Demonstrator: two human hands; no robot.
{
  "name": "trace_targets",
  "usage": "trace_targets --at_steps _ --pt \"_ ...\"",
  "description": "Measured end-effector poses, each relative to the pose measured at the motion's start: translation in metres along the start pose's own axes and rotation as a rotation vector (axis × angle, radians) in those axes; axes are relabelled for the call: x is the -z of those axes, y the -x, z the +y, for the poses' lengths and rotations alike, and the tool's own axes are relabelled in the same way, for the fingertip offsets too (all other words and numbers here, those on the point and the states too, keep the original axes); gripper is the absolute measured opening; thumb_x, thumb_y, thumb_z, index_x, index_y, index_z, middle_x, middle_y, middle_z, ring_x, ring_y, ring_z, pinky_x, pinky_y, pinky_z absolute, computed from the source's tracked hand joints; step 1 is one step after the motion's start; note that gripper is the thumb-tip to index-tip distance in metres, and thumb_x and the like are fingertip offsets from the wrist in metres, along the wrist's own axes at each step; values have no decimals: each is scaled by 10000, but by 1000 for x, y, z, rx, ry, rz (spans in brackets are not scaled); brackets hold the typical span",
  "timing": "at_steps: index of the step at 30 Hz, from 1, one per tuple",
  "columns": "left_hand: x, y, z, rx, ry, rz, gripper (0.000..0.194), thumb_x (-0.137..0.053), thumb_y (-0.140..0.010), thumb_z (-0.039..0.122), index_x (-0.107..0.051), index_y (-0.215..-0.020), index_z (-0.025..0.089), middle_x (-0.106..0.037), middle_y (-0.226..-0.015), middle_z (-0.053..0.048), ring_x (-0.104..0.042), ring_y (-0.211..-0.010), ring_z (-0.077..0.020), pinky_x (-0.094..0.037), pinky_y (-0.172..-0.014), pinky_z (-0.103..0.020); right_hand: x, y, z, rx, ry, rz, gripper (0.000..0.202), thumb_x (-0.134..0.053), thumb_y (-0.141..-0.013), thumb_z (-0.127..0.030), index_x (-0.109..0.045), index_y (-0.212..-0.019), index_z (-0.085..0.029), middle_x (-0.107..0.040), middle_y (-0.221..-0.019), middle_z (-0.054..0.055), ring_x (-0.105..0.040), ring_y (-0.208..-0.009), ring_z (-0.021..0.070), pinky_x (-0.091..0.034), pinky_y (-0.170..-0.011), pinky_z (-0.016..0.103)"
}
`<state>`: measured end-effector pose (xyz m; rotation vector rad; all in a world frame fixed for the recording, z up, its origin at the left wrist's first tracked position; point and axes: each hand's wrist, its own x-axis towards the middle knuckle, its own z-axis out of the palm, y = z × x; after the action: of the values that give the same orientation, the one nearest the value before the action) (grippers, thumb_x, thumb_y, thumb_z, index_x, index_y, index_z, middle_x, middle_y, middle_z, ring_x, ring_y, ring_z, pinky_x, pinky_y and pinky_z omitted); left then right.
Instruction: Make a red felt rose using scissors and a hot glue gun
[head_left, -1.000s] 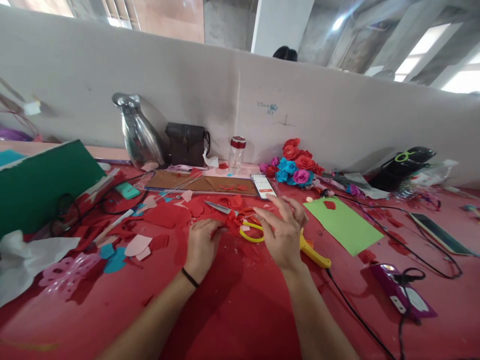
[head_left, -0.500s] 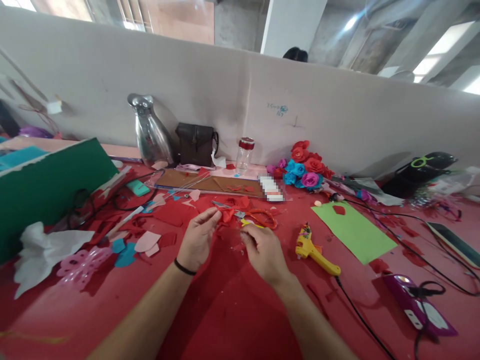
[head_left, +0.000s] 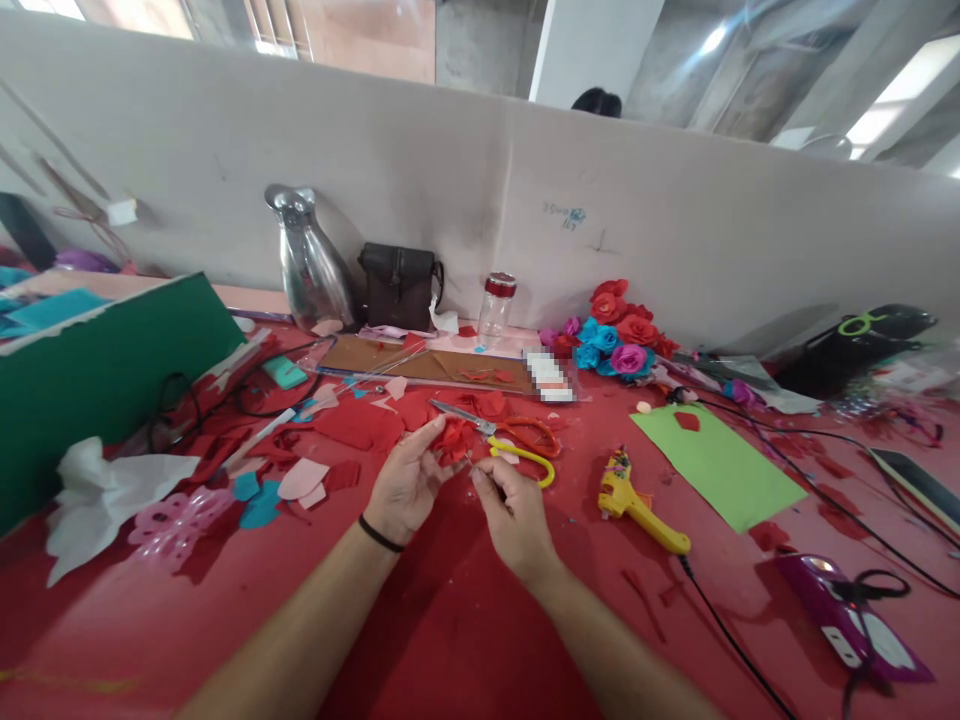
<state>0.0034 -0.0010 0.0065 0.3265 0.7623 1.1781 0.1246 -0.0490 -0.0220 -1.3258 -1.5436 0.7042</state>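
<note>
My left hand, with a black band at the wrist, is raised at the middle of the table, its fingers around a small red paper flower. Close to its right, my right hand has thumb and forefinger pinched near the flower's lower edge; whatever is between those fingertips is too small to make out. Just beyond both hands lie scissors with one orange and one yellow handle, their blades pointing left. Red paper pieces are scattered behind my left hand.
A yellow glue gun lies to the right, beside a green sheet. Farther right is a purple power strip. Paper flowers, a glass jar, a black bag and a metal jug stand along the partition.
My right hand has drawn slightly down and left, uncovering the yellow scissor handle. My left hand's fingers have spread a little around the red flower. The view has shifted slightly.
</note>
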Motion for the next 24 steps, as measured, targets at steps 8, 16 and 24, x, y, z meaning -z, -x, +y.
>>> trace_targets --at_steps 8,16,24 --pt "-2 -4 -4 154 55 114 262 -514 -856 156 -563 -600 138 -409 -311 66 -371 -238 -66 -310 -282 -159 -18 5 18 -77 -133 -46 225 -442 -869 -323 -492 -688 -200 -418 -603 -45 -376 -558 112 -296 -548 239" --pt "-4 -8 -9 130 111 160 200 -495 -864 146 -572 -679 144 -586 -443 9 -534 -337 -118 -419 -327 -199 -24 4 28 -141 -243 -14 215 -457 -853 -337 -492 -689 -203 -413 -601 -50 -371 -558 114 -299 -546 242" --pt "-3 -8 -10 162 93 171 186 -496 -859 147 -570 -689 147 -587 -455 11 -521 -332 -110 -425 -340 -202 -25 5 28 -134 -235 -16 225 -453 -857 -332 -481 -675 -203 -405 -584 -53 -363 -553 113 -289 -536 242"
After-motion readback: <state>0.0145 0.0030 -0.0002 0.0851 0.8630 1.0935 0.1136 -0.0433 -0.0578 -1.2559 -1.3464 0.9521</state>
